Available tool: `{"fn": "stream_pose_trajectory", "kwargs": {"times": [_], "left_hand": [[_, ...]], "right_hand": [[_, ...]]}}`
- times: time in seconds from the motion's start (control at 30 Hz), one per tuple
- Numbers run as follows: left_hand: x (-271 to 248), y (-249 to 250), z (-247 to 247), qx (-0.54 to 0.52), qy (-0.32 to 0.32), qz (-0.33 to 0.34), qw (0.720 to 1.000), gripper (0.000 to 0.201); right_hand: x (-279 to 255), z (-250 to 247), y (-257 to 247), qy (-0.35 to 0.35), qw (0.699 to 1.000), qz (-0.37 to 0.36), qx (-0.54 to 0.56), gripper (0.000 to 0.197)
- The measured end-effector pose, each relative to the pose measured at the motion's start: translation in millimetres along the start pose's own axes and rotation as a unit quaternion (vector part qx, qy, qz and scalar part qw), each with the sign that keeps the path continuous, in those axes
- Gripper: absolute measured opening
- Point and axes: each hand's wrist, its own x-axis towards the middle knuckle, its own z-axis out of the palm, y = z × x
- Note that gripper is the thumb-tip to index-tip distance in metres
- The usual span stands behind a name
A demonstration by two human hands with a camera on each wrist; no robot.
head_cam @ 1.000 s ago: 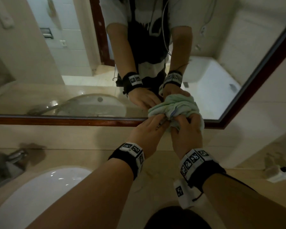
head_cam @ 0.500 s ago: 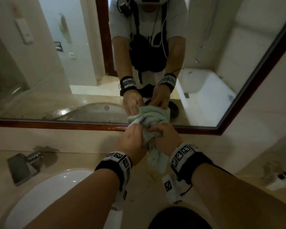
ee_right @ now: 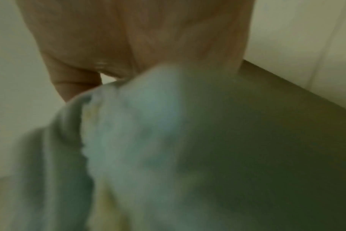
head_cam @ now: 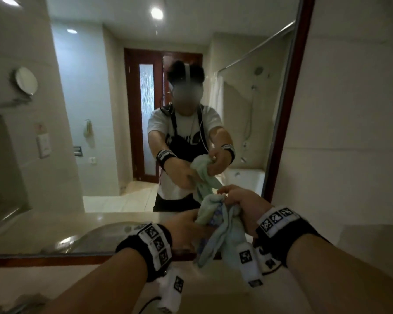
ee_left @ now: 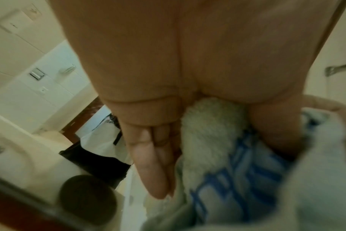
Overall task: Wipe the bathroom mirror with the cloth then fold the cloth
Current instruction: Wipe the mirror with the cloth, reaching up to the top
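Between both hands, in front of the mirror (head_cam: 123,109), hangs the pale green cloth (head_cam: 222,230). On its left side the left hand (head_cam: 182,227) grips a bunch of it; the right hand (head_cam: 243,205) pinches its upper edge with curled fingers.

Count from my remote station, head view first. One cloth (head_cam: 222,225), pale green with blue print. Two hands on it: one left hand (head_cam: 186,227), one right hand (head_cam: 243,205). Two wrist bands with square markers, one per wrist (head_cam: 154,243) (head_cam: 279,220). One mirror (head_cam: 114,123), one red-brown frame (head_cam: 288,105) around it. In the reflection I count one person, one door, one round wall mirror, one shower rail, three ceiling lights, one basin. One table (head_cam: 55,277) below the mirror. Wrist views: one cloth each, too blurred for more.
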Motion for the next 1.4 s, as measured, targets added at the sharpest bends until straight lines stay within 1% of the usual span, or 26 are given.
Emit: {"fn": "stream_pose_trajectory", "kwargs": {"times": [0.07, 0.1, 0.17, 0.2, 0.27, 0.3, 0.33, 0.4, 0.43, 0.47, 0.57, 0.63, 0.7, 0.77, 0.83, 0.9, 1.0, 1.03, 1.1, 1.13, 1.17, 1.23, 1.27, 1.3, 1.33, 1.4], "left_hand": [[6.0, 25.9, -3.2, -0.060, 0.043, 0.029, 0.997, 0.035], [10.6, 37.7, -4.9, -0.084, 0.068, 0.038, 0.993, 0.041], [16.2, 65.1, -3.9, -0.110, 0.113, 0.046, 0.987, 0.043], [21.7, 76.5, -3.2, -0.121, 0.136, 0.053, 0.982, 0.041], [25.4, 104.5, -1.4, -0.126, 0.200, 0.075, 0.969, 0.048], [26.8, 119.0, -1.3, -0.127, 0.234, 0.091, 0.960, 0.058], [28.2, 133.5, -2.7, -0.133, 0.251, 0.107, 0.953, 0.068], [31.0, 163.2, -7.8, -0.151, 0.242, 0.141, 0.948, 0.076], [32.6, 177.0, -11.6, -0.140, 0.238, 0.162, 0.947, 0.074], [33.6, 191.3, -16.2, -0.121, 0.239, 0.179, 0.947, 0.069], [38.1, 234.2, -33.0, -0.082, 0.262, 0.243, 0.930, 0.056], [39.2, 269.0, -45.0, -0.057, 0.279, 0.289, 0.914, 0.051], [37.1, 306.6, -56.9, -0.042, 0.299, 0.329, 0.895, 0.055], [33.9, 343.0, -66.9, -0.038, 0.285, 0.373, 0.882, 0.060], [28.7, 375.7, -73.9, 0.018, 0.262, 0.405, 0.876, 0.073], [34.4, 405.3, -83.7, 0.106, 0.270, 0.409, 0.865, 0.087], [52.2, 437.1, -96.0, 0.216, 0.322, 0.385, 0.838, 0.091], [59.3, 443.3, -99.2, 0.256, 0.346, 0.366, 0.825, 0.086], [73.1, 448.4, -101.1, 0.343, 0.378, 0.311, 0.802, 0.074], [80.1, 447.2, -100.7, 0.382, 0.383, 0.288, 0.790, 0.069], [88.0, 444.4, -98.6, 0.419, 0.389, 0.277, 0.772, 0.065], [100.7, 437.0, -89.8, 0.478, 0.407, 0.278, 0.727, 0.054], [106.0, 434.0, -83.9, 0.494, 0.416, 0.284, 0.709, 0.047], [110.9, 429.7, -77.0, 0.503, 0.421, 0.285, 0.699, 0.042], [113.2, 424.5, -69.8, 0.510, 0.421, 0.280, 0.696, 0.039], [113.8, 409.3, -57.9, 0.518, 0.408, 0.268, 0.702, 0.039]], "right_hand": [[-2.4, -9.5, -26.7, 0.042, 0.997, -0.040, -0.044, 0.014], [-2.9, -15.3, -38.2, 0.067, 0.991, -0.058, -0.105, 0.012], [-8.6, -24.0, -59.7, 0.093, 0.965, -0.071, -0.235, 0.026], [-14.0, -27.0, -70.3, 0.100, 0.960, -0.071, -0.252, 0.031], [-24.2, -28.7, -86.2, 0.075, 0.978, -0.075, -0.182, 0.028], [-26.6, -30.1, -92.3, 0.057, 0.983, -0.092, -0.145, 0.023], [-26.7, -32.5, -98.2, 0.039, 0.983, -0.124, -0.132, 0.025], [-23.0, -40.8, -112.1, 0.045, 0.970, -0.195, -0.137, 0.056], [-22.2, -44.9, -121.9, 0.064, 0.962, -0.223, -0.142, 0.070], [-22.5, -48.4, -134.6, 0.092, 0.954, -0.244, -0.150, 0.076], [-30.8, -55.2, -188.5, 0.185, 0.921, -0.299, -0.166, 0.061], [-33.7, -57.7, -230.5, 0.211, 0.905, -0.334, -0.156, 0.052], [-31.1, -57.9, -273.2, 0.225, 0.888, -0.373, -0.150, 0.046], [-27.5, -56.4, -311.7, 0.227, 0.878, -0.399, -0.139, 0.042], [-22.5, -54.6, -346.2, 0.220, 0.883, -0.402, -0.106, 0.034], [-14.3, -55.2, -379.2, 0.226, 0.886, -0.393, -0.101, 0.028], [-3.3, -56.3, -413.6, 0.289, 0.860, -0.390, -0.158, 0.050], [-2.0, -57.9, -418.6, 0.320, 0.841, -0.387, -0.202, 0.049], [1.6, -66.3, -417.7, 0.380, 0.776, -0.388, -0.322, 0.041], [4.3, -72.1, -413.3, 0.393, 0.740, -0.386, -0.386, 0.042], [5.4, -78.1, -405.8, 0.397, 0.714, -0.378, -0.435, 0.046], [15.9, -94.1, -387.0, 0.385, 0.679, -0.382, -0.494, 0.051], [21.0, -101.7, -375.3, 0.370, 0.674, -0.395, -0.504, 0.052], [24.3, -107.1, -360.5, 0.352, 0.675, -0.409, -0.503, 0.053], [26.7, -110.9, -345.3, 0.336, 0.676, -0.430, -0.495, 0.052], [24.8, -113.5, -313.6, 0.321, 0.691, -0.452, -0.464, 0.046]]}}
